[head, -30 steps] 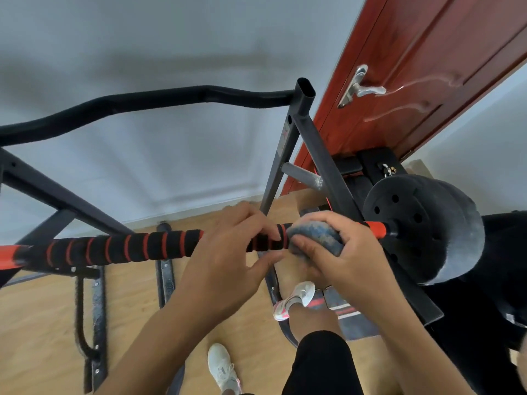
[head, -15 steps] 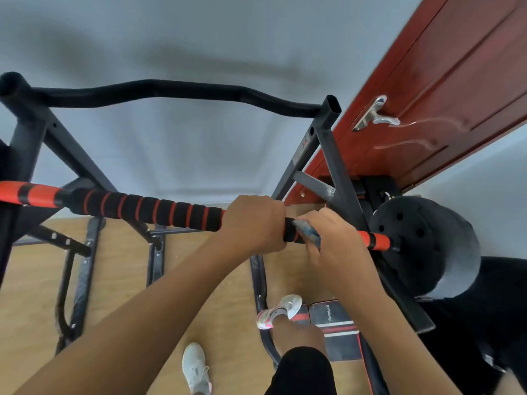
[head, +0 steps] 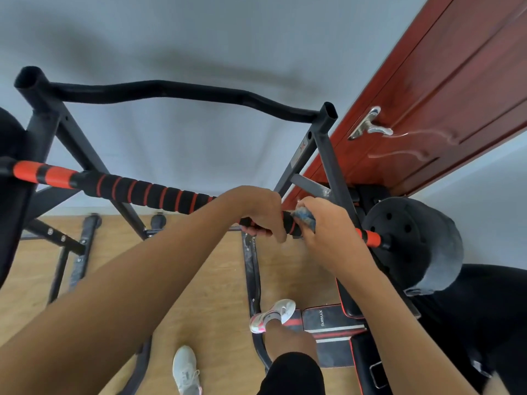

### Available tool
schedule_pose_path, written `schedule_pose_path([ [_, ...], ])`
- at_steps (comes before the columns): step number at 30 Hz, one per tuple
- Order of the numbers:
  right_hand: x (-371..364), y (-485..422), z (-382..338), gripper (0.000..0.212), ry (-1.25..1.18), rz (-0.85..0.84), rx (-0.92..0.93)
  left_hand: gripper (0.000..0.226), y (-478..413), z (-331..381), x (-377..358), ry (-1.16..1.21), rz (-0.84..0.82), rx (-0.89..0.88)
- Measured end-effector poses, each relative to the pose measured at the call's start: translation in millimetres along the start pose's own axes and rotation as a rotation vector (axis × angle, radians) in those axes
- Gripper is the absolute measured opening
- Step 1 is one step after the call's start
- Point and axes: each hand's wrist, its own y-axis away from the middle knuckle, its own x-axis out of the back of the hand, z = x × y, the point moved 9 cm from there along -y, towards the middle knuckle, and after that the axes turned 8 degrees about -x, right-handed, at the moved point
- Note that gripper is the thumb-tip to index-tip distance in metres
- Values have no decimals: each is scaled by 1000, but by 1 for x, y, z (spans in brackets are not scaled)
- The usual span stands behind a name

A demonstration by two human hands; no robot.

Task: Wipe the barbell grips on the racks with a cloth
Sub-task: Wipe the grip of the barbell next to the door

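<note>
Overhand, both hands [head: 258, 213] clamp the barbell grip [head: 148, 192], right over cloth [head: 303, 216].

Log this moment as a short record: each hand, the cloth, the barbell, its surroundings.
left hand: grips the barbell grip, fingers curled round it
right hand: holds the cloth against the grip, beside the left hand
cloth: blue-grey, bunched, mostly covered by the hand
weight plate: black, on the bar's right end
rack: dark metal frame, beside a red door

Black barbell grip [head: 148, 191] with red rings, slanting down rightward, blue-grey cloth [head: 305, 218] bunched on it
</note>
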Motion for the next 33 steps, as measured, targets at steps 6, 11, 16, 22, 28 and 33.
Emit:
schedule_pose_path([
  [6,0,-20,2,17,-44,-1,-39,17,27,35,-3,-753,671,-67],
  [11,-3,0,2,2,-11,28,-7,25,2,17,7,-558,485,-7],
  [16,-1,-6,-2,10,-26,-13,17,36,-17,2,3,-130,53,-44],
  [22,-2,-21,-4,19,-33,34,43,23,25,24,-5,-828,769,-121],
  [28,-10,-5,-7,11,55,6,82,20,4,14,9,-598,498,-32],
  [33,-6,-19,-9,14,61,-47,87,31,-5,5,10,-205,116,-38],
])
